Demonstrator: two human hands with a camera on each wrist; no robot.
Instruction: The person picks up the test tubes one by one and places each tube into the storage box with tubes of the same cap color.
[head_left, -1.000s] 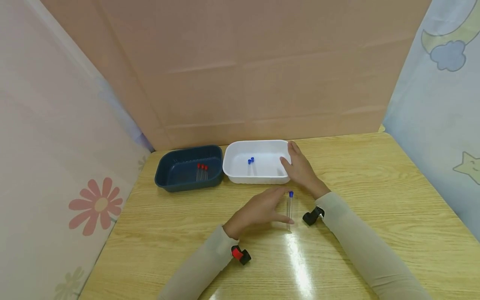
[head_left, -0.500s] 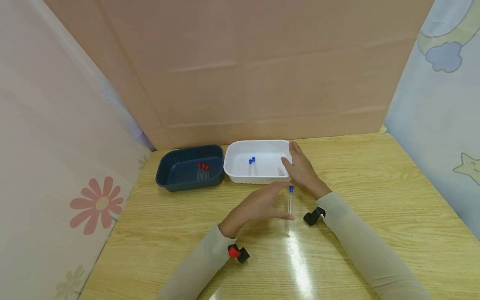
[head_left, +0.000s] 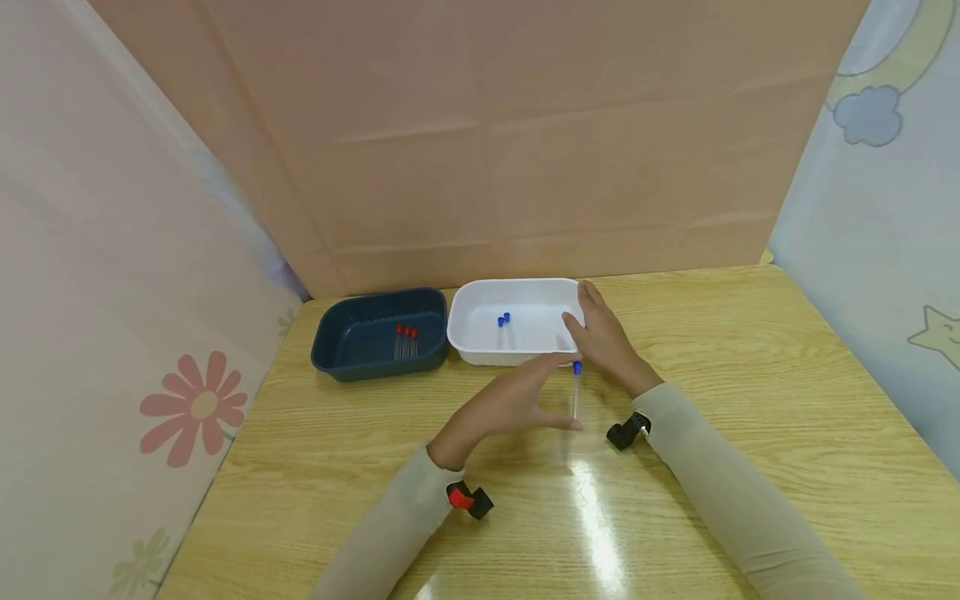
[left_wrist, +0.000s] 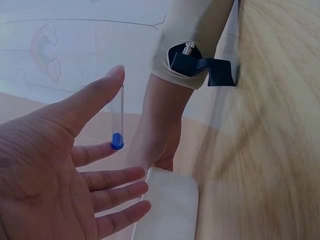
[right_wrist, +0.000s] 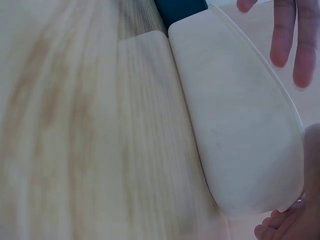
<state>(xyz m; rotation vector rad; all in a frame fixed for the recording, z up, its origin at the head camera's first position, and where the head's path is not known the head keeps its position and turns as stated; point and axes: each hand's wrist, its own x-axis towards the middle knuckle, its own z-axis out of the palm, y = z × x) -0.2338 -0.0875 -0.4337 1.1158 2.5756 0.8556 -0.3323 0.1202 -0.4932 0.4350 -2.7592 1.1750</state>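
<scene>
My left hand (head_left: 510,402) pinches a clear test tube with a blue cap (head_left: 576,392) lengthwise, thumb at the bottom end and index finger at the cap. In the left wrist view the tube (left_wrist: 117,116) spans that gap, while the other fingers spread out straight. It hangs above the table, just in front of the white plastic basin (head_left: 487,359). My right hand (head_left: 606,342) grips this basin at its right end, thumb over the rim and fingers outside. Two blue-capped test tubes (head_left: 502,323) lie inside the basin.
A dark blue basin (head_left: 375,372) stands directly left of the white one, with three red-capped test tubes (head_left: 406,343) in it. Both rest on a wooden table (head_left: 712,342), near the beige backdrop (head_left: 480,167) behind. Patterned cloth walls flank the sides.
My left hand has lifted the blue-capped test tube from lower over the table, toward the white basin and slightly left. The right hand keeps its grip on the basin.
</scene>
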